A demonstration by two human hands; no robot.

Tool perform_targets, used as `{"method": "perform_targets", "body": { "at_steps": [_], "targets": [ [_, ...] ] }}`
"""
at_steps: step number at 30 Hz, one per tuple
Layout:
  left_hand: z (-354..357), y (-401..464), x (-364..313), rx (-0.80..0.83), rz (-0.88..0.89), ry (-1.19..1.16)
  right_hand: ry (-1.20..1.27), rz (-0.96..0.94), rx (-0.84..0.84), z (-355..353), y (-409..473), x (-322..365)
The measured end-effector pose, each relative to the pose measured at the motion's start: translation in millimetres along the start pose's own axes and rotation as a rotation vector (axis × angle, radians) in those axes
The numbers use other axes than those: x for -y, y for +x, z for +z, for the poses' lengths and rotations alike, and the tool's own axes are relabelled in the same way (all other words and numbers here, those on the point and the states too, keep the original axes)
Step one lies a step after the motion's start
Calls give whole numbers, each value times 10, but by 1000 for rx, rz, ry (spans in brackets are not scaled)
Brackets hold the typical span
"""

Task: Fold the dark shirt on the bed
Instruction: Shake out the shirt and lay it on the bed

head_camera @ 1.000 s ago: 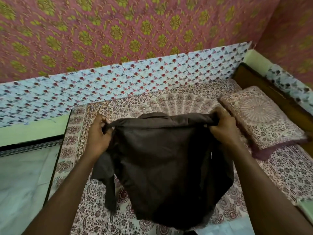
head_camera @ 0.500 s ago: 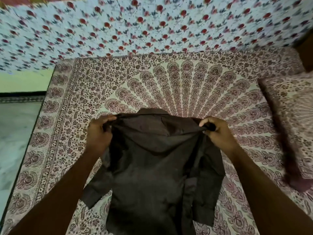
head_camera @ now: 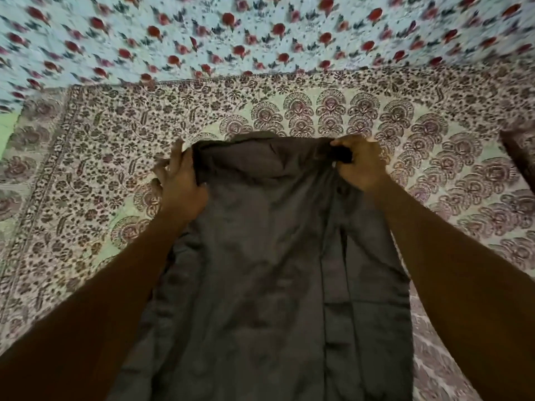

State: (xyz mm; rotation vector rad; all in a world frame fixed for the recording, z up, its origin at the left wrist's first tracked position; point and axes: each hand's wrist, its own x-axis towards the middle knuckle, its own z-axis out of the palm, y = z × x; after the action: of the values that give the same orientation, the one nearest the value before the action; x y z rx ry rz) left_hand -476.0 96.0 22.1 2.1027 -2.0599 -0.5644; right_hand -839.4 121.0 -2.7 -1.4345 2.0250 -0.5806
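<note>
The dark brown shirt (head_camera: 266, 256) stretches from the middle of the bed down toward me, its collar end farthest away. My left hand (head_camera: 181, 183) holds the shirt's left shoulder, thumb under the cloth and fingers spread loosely outward. My right hand (head_camera: 357, 163) grips the right shoulder, fingers curled round a bunched fold. The shirt's body lies between my forearms; its lower hem runs out of the bottom of the frame. Both sleeves are folded or hidden under the body.
The bed is covered with a maroon-and-cream patterned sheet (head_camera: 318, 111). A light blue cloth with red flowers (head_camera: 260, 33) hangs along the far side. A pillow's dark edge (head_camera: 518, 151) shows at the right. A green floor strip (head_camera: 8, 125) lies at the left.
The shirt has come down from being held up in the air to lying spread on the sheet. My head has tilted down and both hands have moved lower and forward.
</note>
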Motion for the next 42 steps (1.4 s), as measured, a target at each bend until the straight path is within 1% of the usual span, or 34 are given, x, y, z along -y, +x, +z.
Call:
{"method": "perform_targets", "body": {
  "at_steps": [2, 3, 5, 7, 9, 11, 12, 13, 15, 16, 19, 21, 24, 25, 26, 27, 30, 32, 33, 34, 36, 38, 39, 40, 42],
  "targets": [
    [265, -22, -54, 13, -12, 82, -235, 81, 17, 165, 6, -86],
    [400, -88, -65, 28, -15, 88, -290, 77, -6, 241, -72, -111],
    [686, -363, -62, 62, 15, 68, -326, 27, -42, 461, -394, -190],
    [957, -764, -6, 69, 105, 46, -345, -75, -53, 793, -860, -344],
    [1199, -1137, 103, 125, 160, 64, -386, -182, -4, 1102, -1395, -485],
    [1400, -1380, 288, 210, 157, 123, -471, -220, 127, 1324, -1822, -708],
    [1480, -1455, 402, 233, 156, 150, -513, -202, 163, 1364, -1967, -841],
    [1528, -1491, 514, 243, 160, 177, -544, -166, 158, 1353, -2045, -949],
    [1584, -1556, 692, 243, 186, 223, -573, -73, 96, 1297, -2148, -1098],
    [1584, -1600, 738, 236, 190, 230, -572, -30, 76, 1268, -2178, -1108],
    [1549, -1859, 745, 247, 126, 194, -524, 78, 77, 1219, -2279, -980],
    [1535, -2191, 737, 281, 134, 200, -536, 20, 98, 1196, -2454, -842],
    [1587, -2808, 758, 340, 195, 236, -575, -169, 216, 1317, -2898, -826],
    [1615, -3029, 757, 356, 207, 254, -594, -199, 241, 1374, -3085, -861],
    [1649, -3227, 751, 371, 210, 263, -614, -189, 249, 1421, -3243, -907],
    [1674, -3406, 737, 379, 202, 262, -626, -134, 244, 1439, -3383, -949],
    [1747, -3862, 676, 376, 187, 238, -645, 147, 149, 1385, -3753, -1045],
    [1756, -4090, 651, 383, 240, 218, -636, 292, 100, 1306, -3951, -1078],
    [1751, -4161, 655, 402, 284, 216, -624, 324, 92, 1283, -4026, -1064],
    [1741, -4240, 659, 432, 331, 221, -613, 320, 94, 1254, -4125, -1032],
    [1707, -4370, 656, 503, 428, 255, -598, 227, 157, 1230, -4329, -952],
    [1697, -4481, 643, 573, 513, 283, -576, 127, 322, 1251, -4543, -933],
    [1692, -4536, 624, 600, 539, 290, -567, 120, 390, 1255, -4653, -949],
    [1699, -4586, 616, 633, 555, 300, -553, 162, 421, 1257, -4753, -988],
    [1686, -4698, 602, 697, 582, 331, -485, 353, 375, 1231, -4952, -1048]
  ]
}}
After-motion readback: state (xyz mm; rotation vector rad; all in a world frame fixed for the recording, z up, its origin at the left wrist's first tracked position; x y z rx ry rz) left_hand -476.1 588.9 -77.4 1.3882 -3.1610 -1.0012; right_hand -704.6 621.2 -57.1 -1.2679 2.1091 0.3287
